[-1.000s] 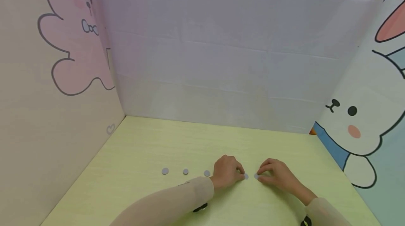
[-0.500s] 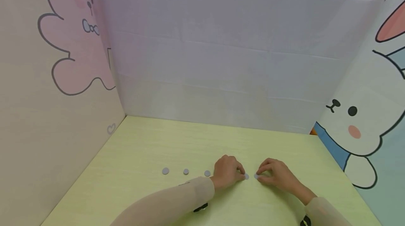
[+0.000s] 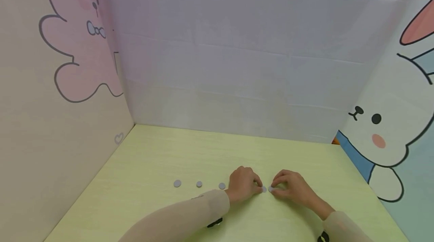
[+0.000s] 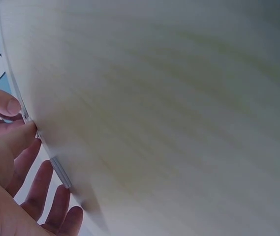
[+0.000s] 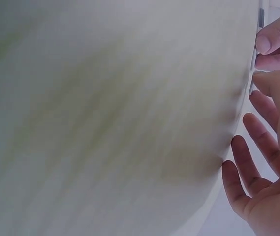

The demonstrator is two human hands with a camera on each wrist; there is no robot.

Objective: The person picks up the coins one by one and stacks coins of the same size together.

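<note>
Both hands rest low on the yellow-green tabletop (image 3: 162, 151), fingertips almost meeting near its front edge. The left hand (image 3: 242, 184) lies with fingers curled down, its tips on a small grey disc (image 3: 264, 189); the right hand (image 3: 288, 187) is likewise curled, thumb and forefinger closed on a second grey disc (image 3: 271, 189) just beside the first — the two discs nearly touch. Whether either disc is lifted or only pressed flat cannot be told from the head view. The wrist views are blurred and show the fingers of each hand spread loosely along the table. To the left of the left hand, three more grey discs (image 3: 199, 184) sit in a spaced row — all flat on the table. Cartoon-printed panels (image 3: 390, 129) wall in the sides.
</note>
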